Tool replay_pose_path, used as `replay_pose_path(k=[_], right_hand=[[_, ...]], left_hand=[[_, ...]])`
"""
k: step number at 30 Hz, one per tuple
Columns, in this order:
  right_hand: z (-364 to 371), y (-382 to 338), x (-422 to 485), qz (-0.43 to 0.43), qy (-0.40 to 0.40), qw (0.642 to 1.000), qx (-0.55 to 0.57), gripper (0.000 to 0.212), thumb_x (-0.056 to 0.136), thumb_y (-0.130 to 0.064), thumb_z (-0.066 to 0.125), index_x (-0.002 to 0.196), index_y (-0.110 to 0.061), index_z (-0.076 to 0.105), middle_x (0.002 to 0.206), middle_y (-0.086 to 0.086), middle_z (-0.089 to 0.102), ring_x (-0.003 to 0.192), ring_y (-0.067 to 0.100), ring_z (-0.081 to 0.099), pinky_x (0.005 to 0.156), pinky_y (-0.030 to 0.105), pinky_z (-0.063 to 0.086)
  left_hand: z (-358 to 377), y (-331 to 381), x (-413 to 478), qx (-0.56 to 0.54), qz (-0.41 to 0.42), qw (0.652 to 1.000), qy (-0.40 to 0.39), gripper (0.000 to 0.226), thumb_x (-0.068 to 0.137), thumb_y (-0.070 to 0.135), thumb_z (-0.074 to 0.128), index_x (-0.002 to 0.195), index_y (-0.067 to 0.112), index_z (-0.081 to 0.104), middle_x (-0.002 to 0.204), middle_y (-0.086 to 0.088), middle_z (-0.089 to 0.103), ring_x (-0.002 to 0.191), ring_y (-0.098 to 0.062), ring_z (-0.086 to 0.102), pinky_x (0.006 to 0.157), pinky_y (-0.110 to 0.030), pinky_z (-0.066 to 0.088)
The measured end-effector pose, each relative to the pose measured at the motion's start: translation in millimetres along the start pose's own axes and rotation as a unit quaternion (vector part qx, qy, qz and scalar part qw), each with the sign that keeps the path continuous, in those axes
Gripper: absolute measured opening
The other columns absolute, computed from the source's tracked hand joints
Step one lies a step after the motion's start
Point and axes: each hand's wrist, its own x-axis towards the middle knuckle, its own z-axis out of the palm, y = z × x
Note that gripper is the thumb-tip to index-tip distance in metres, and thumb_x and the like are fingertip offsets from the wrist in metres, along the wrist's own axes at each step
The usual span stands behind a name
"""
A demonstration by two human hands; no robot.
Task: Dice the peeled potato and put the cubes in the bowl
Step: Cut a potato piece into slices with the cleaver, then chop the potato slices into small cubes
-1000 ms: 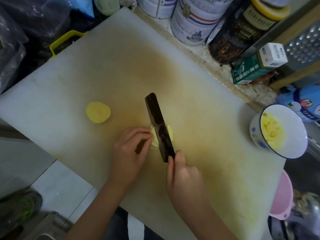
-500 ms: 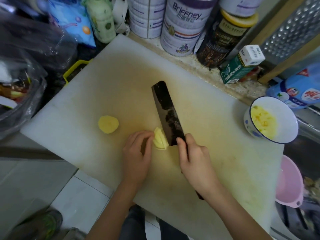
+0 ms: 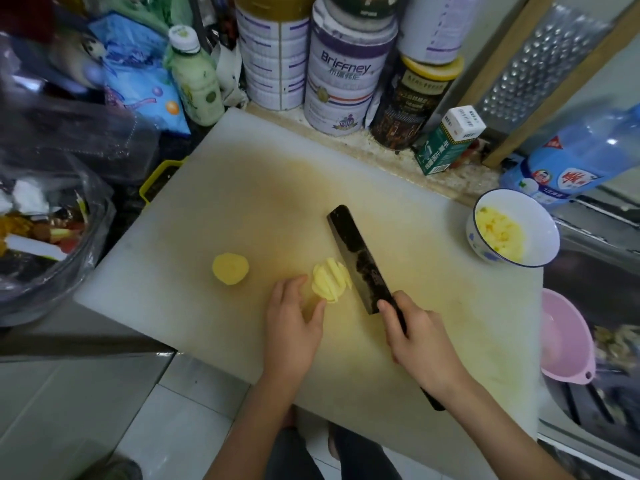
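Strips cut, my left hand easing off them.

Half a second ago my left hand [image 3: 294, 320] was curled over the potato stack. Now its fingers lie loose and open beside the strips [image 3: 330, 280], which have fanned out mid-board. My right hand [image 3: 419, 341] grips the knife [image 3: 356, 261], whose blade lies against the strips' right side. I judge the next step is a crosswise cut to make cubes. One uncut piece [image 3: 230, 268] waits to the left, and the bowl [image 3: 475, 239] at the board's right corner already holds cubes [image 3: 500, 237]. The white board [image 3: 242, 188] is stained yellow. It sits on a crowded desk [image 3: 391, 157], with tins [image 3: 346, 74] and a grater [image 3: 540, 64] behind and tiled floor below.
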Motion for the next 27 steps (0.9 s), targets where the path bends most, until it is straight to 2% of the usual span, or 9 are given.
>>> replay_pose_path(k=[2, 5, 7, 9, 11, 14, 18, 21, 27], right_hand=[[-0.3, -0.9, -3.0, -0.042, 0.005, 0.997, -0.062, 0.018, 0.098, -0.029, 0.045, 0.089, -0.015, 0.052, 0.051, -0.006, 0.047, 0.044, 0.018, 0.051, 0.044, 0.026, 0.03], [3.4, -2.8, -5.6, -0.076, 0.019, 0.989, -0.122, 0.024, 0.094, -0.032, 0.04, 0.09, -0.014, 0.056, 0.051, -0.001, 0.051, 0.041, 0.022, 0.052, 0.038, 0.029, 0.035], [6.5, -3.9, -5.0, -0.087, 0.028, 0.986, -0.139, 0.022, 0.089, -0.031, 0.044, 0.091, -0.014, 0.059, 0.054, -0.001, 0.054, 0.035, 0.018, 0.049, 0.034, 0.025, 0.036], [9.4, -2.2, -2.7, -0.096, 0.033, 0.984, -0.144, 0.012, 0.084, -0.022, 0.063, 0.091, -0.012, 0.061, 0.055, -0.001, 0.056, 0.033, 0.015, 0.046, 0.03, 0.024, 0.037], [10.4, 1.3, 0.4, -0.099, 0.034, 0.985, -0.141, 0.02, 0.076, -0.015, 0.074, 0.091, -0.01, 0.062, 0.054, 0.0, 0.056, 0.031, 0.015, 0.045, 0.028, 0.026, 0.036], [9.8, 4.6, 5.7, -0.105, 0.026, 0.985, -0.137, 0.024, 0.072, -0.017, 0.078, 0.091, -0.009, 0.065, 0.053, 0.001, 0.054, 0.029, 0.014, 0.042, 0.027, 0.024, 0.031], [7.9, 14.3, 11.1, -0.134, 0.022, 0.983, -0.125, 0.021, 0.075, -0.02, 0.078, 0.089, -0.007, 0.068, 0.052, 0.003, 0.056, 0.031, 0.015, 0.042, 0.029, 0.022, 0.03], [6.2, 16.0, 12.5, -0.154, 0.004, 0.983, -0.104, 0.017, 0.079, -0.02, 0.073, 0.087, -0.006, 0.066, 0.053, 0.002, 0.055, 0.034, 0.014, 0.041, 0.03, 0.022, 0.028], [6.5, 4.4, 9.9, -0.163, -0.011, 0.985, -0.055, 0.012, 0.083, -0.017, 0.07, 0.085, -0.008, 0.063, 0.051, 0.0, 0.051, 0.034, 0.014, 0.04, 0.029, 0.026, 0.032]], left_hand=[[-1.8, 5.7, 1.3, 0.007, 0.0, 1.0, 0.01, 0.042, 0.089, 0.02, 0.066, 0.129, 0.013, 0.055, 0.112, 0.004, 0.049, 0.094, -0.01, 0.051, 0.081, -0.018, 0.04], [-7.3, 8.5, 5.8, 0.018, 0.021, 0.998, 0.062, 0.035, 0.093, 0.02, 0.06, 0.127, 0.014, 0.057, 0.115, -0.001, 0.053, 0.104, -0.021, 0.055, 0.09, -0.034, 0.047], [-14.2, 10.6, 10.6, 0.029, 0.094, 0.99, 0.097, 0.03, 0.094, 0.021, 0.054, 0.122, 0.012, 0.059, 0.115, -0.003, 0.054, 0.104, -0.021, 0.054, 0.09, -0.036, 0.048], [-19.8, 11.5, 16.9, 0.103, 0.214, 0.966, 0.098, 0.025, 0.093, 0.017, 0.056, 0.114, 0.008, 0.065, 0.113, -0.007, 0.057, 0.102, -0.022, 0.054, 0.087, -0.032, 0.047], [-23.2, 17.4, 24.7, 0.173, 0.316, 0.931, 0.055, 0.019, 0.092, 0.013, 0.06, 0.106, 0.005, 0.069, 0.109, -0.011, 0.061, 0.096, -0.026, 0.056, 0.082, -0.035, 0.047], [-26.7, 33.8, 41.8, 0.233, 0.381, 0.894, -0.037, 0.023, 0.094, 0.023, 0.056, 0.093, 0.008, 0.073, 0.098, -0.005, 0.066, 0.089, -0.024, 0.055, 0.073, -0.037, 0.046], [-27.0, 56.4, 66.9, 0.335, 0.394, 0.842, -0.155, 0.029, 0.091, 0.031, 0.05, 0.077, 0.017, 0.072, 0.078, 0.007, 0.065, 0.08, -0.02, 0.052, 0.067, -0.034, 0.039], [-18.2, 68.3, 75.5, 0.354, 0.395, 0.808, -0.256, 0.033, 0.091, 0.033, 0.046, 0.07, 0.019, 0.068, 0.068, 0.009, 0.059, 0.074, -0.016, 0.05, 0.066, -0.027, 0.031], [-9.7, 78.9, 89.0, 0.372, 0.354, 0.797, -0.319, 0.041, 0.087, 0.036, 0.032, 0.061, 0.014, 0.056, 0.061, 0.008, 0.047, 0.062, -0.017, 0.041, 0.063, -0.03, 0.039]])
